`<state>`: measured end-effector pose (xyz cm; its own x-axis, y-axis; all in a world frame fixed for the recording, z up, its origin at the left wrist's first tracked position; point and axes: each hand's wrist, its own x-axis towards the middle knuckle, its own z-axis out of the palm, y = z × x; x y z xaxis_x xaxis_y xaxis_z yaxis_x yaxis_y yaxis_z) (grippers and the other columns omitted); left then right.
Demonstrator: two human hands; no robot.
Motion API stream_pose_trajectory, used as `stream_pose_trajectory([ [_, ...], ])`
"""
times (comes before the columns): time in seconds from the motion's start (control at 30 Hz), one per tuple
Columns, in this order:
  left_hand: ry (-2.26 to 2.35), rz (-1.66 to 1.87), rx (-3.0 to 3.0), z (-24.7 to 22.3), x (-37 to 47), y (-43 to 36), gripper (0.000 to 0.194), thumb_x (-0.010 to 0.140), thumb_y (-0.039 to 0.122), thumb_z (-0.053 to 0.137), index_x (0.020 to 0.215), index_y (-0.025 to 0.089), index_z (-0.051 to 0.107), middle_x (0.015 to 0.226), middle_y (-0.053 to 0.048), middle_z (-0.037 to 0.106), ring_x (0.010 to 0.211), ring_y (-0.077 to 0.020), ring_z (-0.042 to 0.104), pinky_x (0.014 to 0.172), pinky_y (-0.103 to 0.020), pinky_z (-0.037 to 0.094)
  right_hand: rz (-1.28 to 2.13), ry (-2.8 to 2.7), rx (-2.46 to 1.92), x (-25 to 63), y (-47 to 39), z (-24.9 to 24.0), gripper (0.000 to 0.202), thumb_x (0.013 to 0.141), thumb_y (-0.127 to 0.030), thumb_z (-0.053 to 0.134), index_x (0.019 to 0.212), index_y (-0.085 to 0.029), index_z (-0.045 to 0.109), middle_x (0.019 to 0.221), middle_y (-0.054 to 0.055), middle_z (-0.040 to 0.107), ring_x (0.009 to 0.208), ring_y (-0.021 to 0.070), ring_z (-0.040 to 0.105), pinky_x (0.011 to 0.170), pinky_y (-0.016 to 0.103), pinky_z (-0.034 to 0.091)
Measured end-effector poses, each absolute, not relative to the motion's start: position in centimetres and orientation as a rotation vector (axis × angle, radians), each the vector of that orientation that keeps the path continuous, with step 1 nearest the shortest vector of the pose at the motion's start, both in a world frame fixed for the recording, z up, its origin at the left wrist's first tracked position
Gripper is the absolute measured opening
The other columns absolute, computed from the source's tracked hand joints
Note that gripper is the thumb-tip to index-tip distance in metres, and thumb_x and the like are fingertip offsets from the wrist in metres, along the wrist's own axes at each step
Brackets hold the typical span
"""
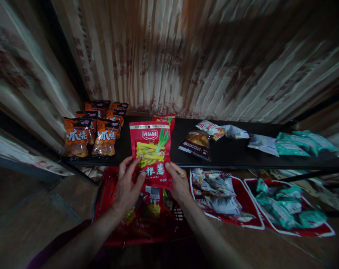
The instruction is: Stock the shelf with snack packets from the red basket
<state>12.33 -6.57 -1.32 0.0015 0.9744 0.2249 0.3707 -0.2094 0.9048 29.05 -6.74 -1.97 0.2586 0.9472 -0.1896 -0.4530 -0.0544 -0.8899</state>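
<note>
A red snack bag [151, 149] with a yellow stick picture and green scallions is held upright at the front of the black shelf. My left hand [129, 183] grips its left lower side, thumb on the front. On the right edge, my right hand [179, 181] has its thumb on the front and curled fingers beside the bag. Another red bag [169, 121] stands behind, mostly covered by the held one. Below my hands, a red basket [102, 213] contains several more red bags.
Orange snack bags [103, 138] stand in rows on the left of the black shelf [228, 151]. A brown bag [195, 142], white bags [261, 144] and teal bags [292, 144] lie to the right. Two red baskets [255, 209] with white and teal bags stand below.
</note>
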Motion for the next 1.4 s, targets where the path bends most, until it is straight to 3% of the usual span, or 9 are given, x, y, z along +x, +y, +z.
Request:
stream_pose_trajectory([
  [0.17, 1.355, 1.244, 1.525, -0.2, 12.8, -8.1, 0.043, 0.083, 0.033, 0.054, 0.125, 0.025, 0.052, 0.139, -0.008, 0.035, 0.128, -0.0250, 0.038, 0.107, -0.044, 0.032, 1.270, -0.732, -1.163, 29.1, -7.9, -1.4, 0.028, 0.071, -0.043, 0.072, 0.088, -0.020, 0.073, 0.072, 0.001, 0.072, 0.059, 0.0171, 0.063, 0.054, 0.027, 0.048],
  [0.3, 1.200, 1.358, 1.265, -0.2, 13.2, -8.5, 0.046, 0.074, 0.027, 0.066, 0.119, 0.026, 0.059, 0.138, -0.006, 0.041, 0.132, -0.0271, 0.034, 0.112, -0.038, 0.023, 1.261, -0.862, -1.153, 29.2, -8.5, -0.8, 0.025, 0.074, -0.043, 0.069, 0.088, -0.023, 0.074, 0.075, 0.002, 0.071, 0.071, 0.0199, 0.064, 0.068, 0.031, 0.051],
  [0.47, 0.972, 1.206, 0.953, 0.0, 13.1, -9.0, 0.047, 0.073, 0.027, 0.068, 0.120, 0.026, 0.060, 0.137, -0.004, 0.048, 0.135, -0.0250, 0.030, 0.114, -0.035, 0.017, 1.135, -1.114, -1.079, 28.7, -9.0, -0.5, 0.036, 0.079, -0.054, 0.058, 0.096, -0.027, 0.074, 0.100, 0.006, 0.067, 0.091, 0.0239, 0.061, 0.081, 0.035, 0.049],
  [0.57, 0.782, 1.057, 0.652, -0.4, 12.9, -9.0, 0.036, 0.076, 0.036, 0.063, 0.111, 0.025, 0.065, 0.125, -0.003, 0.060, 0.127, -0.0256, 0.043, 0.109, -0.036, 0.030, 1.059, -1.380, -1.037, 28.5, -9.5, -0.5, 0.044, 0.078, -0.058, 0.056, 0.104, -0.027, 0.072, 0.108, 0.009, 0.062, 0.095, 0.0251, 0.059, 0.078, 0.036, 0.050],
  [0.77, 0.634, 0.946, 0.153, -1.3, 12.4, -7.8, 0.032, 0.082, 0.039, 0.052, 0.099, 0.017, 0.068, 0.100, -0.007, 0.070, 0.097, -0.0226, 0.063, 0.093, -0.036, 0.047, 0.863, -1.769, -0.943, 28.4, -10.6, 0.0, 0.037, 0.089, -0.038, 0.046, 0.120, -0.028, 0.061, 0.121, 0.009, 0.058, 0.108, 0.0255, 0.055, 0.091, 0.040, 0.044],
  [0.97, 0.571, 0.903, 0.036, -1.1, 11.3, -7.3, 0.032, 0.086, 0.034, 0.047, 0.107, 0.019, 0.066, 0.095, -0.006, 0.072, 0.090, -0.0223, 0.065, 0.092, -0.039, 0.047, 0.821, -1.319, -1.108, 28.1, -9.9, -1.1, 0.012, 0.084, -0.032, 0.057, 0.088, -0.023, 0.063, 0.090, 0.005, 0.062, 0.084, 0.0195, 0.058, 0.074, 0.030, 0.047],
  [1.1, 0.551, 0.917, 0.150, -1.2, 10.7, -7.2, 0.041, 0.081, 0.042, 0.053, 0.116, 0.023, 0.061, 0.108, -0.008, 0.069, 0.106, -0.0266, 0.060, 0.096, -0.044, 0.044, 0.996, -1.001, -1.252, 27.8, -8.9, -1.9, 0.020, 0.078, -0.041, 0.063, 0.076, -0.023, 0.055, 0.070, -0.002, 0.057, 0.062, 0.0138, 0.052, 0.059, 0.024, 0.043],
  [1.3, 0.646, 0.939, 0.245, -0.7, 10.6, -6.4, 0.050, 0.078, 0.052, 0.054, 0.120, 0.026, 0.058, 0.113, -0.007, 0.067, 0.115, -0.0301, 0.055, 0.096, -0.049, 0.043, 1.282, -1.126, -1.269, 27.4, -9.2, -2.3, 0.027, 0.074, -0.047, 0.066, 0.071, -0.021, 0.056, 0.069, -0.003, 0.055, 0.065, 0.0125, 0.051, 0.060, 0.022, 0.041],
  [1.4, 0.718, 0.940, 0.251, -0.9, 10.7, -6.1, 0.051, 0.075, 0.051, 0.056, 0.118, 0.024, 0.060, 0.109, -0.008, 0.069, 0.113, -0.0319, 0.056, 0.092, -0.049, 0.047, 1.485, -1.142, -1.231, 26.8, -9.7, -2.4, 0.027, 0.075, -0.047, 0.065, 0.082, -0.022, 0.059, 0.075, -0.002, 0.061, 0.065, 0.0130, 0.054, 0.059, 0.023, 0.045],
])
